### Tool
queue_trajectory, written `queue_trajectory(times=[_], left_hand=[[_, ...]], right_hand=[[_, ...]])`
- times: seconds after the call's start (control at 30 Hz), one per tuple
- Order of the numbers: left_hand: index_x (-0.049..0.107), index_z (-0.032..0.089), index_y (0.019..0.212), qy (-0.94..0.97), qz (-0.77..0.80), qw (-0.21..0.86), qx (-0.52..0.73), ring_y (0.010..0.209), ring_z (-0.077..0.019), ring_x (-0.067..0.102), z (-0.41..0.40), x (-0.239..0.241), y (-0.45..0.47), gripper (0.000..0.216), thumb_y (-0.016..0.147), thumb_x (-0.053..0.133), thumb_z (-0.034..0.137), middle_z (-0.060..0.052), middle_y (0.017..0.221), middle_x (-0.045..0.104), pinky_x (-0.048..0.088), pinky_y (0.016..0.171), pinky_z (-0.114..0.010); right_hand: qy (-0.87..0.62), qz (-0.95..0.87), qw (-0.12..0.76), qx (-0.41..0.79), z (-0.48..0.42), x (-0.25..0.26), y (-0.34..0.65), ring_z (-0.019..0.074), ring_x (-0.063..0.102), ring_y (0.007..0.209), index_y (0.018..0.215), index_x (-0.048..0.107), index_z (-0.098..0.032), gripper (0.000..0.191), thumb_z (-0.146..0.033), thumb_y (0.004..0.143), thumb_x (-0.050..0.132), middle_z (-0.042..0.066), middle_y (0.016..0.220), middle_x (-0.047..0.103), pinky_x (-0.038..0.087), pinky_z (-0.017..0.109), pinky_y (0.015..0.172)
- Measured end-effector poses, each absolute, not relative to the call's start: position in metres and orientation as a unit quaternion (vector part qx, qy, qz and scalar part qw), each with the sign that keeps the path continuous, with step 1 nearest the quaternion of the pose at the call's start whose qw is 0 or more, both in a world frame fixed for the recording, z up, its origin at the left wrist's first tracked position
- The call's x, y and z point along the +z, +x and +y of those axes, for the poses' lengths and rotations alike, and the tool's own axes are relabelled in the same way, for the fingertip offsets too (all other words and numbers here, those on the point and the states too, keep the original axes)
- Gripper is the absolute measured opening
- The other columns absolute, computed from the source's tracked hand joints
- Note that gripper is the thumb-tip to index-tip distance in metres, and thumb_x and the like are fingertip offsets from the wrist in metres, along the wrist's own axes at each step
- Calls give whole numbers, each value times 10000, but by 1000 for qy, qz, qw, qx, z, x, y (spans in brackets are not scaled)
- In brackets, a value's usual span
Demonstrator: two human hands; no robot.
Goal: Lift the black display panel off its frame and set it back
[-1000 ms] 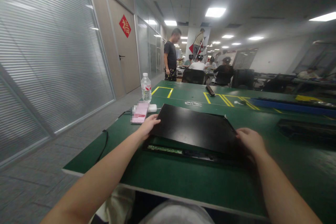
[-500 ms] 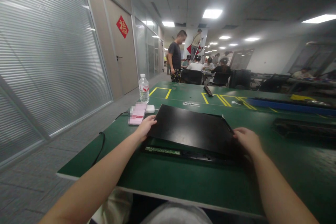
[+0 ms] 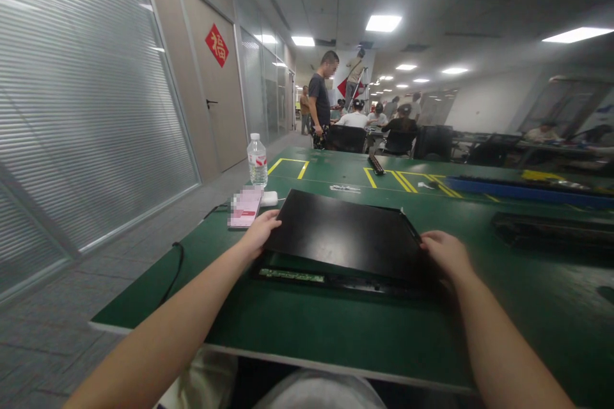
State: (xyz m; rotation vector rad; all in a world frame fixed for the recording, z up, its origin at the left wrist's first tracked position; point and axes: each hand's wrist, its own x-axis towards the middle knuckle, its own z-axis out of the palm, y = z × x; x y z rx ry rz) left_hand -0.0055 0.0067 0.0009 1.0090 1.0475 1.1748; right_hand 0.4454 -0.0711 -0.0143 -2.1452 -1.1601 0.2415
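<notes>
A flat black screen panel (image 3: 343, 230) with a faint sheen is held by its two sides low over the table, its far edge tilted up. My left hand (image 3: 261, 230) is closed on its left edge, thumb on the upper face. Gripping the right edge near a thin dark strip is my right hand (image 3: 446, 252), closed, with some fingers hidden underneath. Below the panel's near edge lies a long dark frame piece with a green circuit strip (image 3: 291, 275). Whether the panel touches that piece I cannot tell.
On the green table (image 3: 307, 326) are a water bottle (image 3: 258, 161), a phone (image 3: 244, 208), a white case (image 3: 269, 199) and a black cable (image 3: 175, 271). A blue tray (image 3: 522, 190) and a dark long part (image 3: 551, 233) lie right. A standing person (image 3: 319, 99) is beyond.
The whole view has swung slightly to the right. Both hands keep their hold on the panel, which stays in nearly the same place.
</notes>
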Motion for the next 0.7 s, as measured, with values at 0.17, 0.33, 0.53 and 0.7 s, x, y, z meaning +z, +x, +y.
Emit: queue_trajectory(times=[0.17,0.33,0.53,0.7], left_hand=[[681,165,1001,437,439,595,511,698,-200,693,5,3,-5,388,620,708,101,-33,822,753,524,669,-303],[694,165,944,446,433,581,526,786,-211,710,5,5,-7,374,579,723,90,-47,867,765,533,701,-292],[711,179,890,503,467,541,487,696,-216,684,8,2,-14,352,546,780,146,-27,788,740,530,657,-307],[713,199,785,548,476,483,489,833,-259,687,12,-6,-16,265,533,773,143,-30,827,736,540,736,-328]], right_hand=[[-824,-438,343,105,-70,-18,448,232,674,811,898,750,-232,248,-297,727,582,47,816,758,455,305,658],[-821,-439,348,107,-71,-16,447,228,673,817,885,745,-227,243,-300,732,572,45,797,755,447,305,675],[-817,-447,346,112,-71,-18,449,225,673,825,901,747,-228,260,-308,740,559,42,814,759,450,309,699],[-817,-445,350,111,-70,-18,449,231,676,807,898,755,-220,262,-309,722,583,58,808,758,452,310,684]])
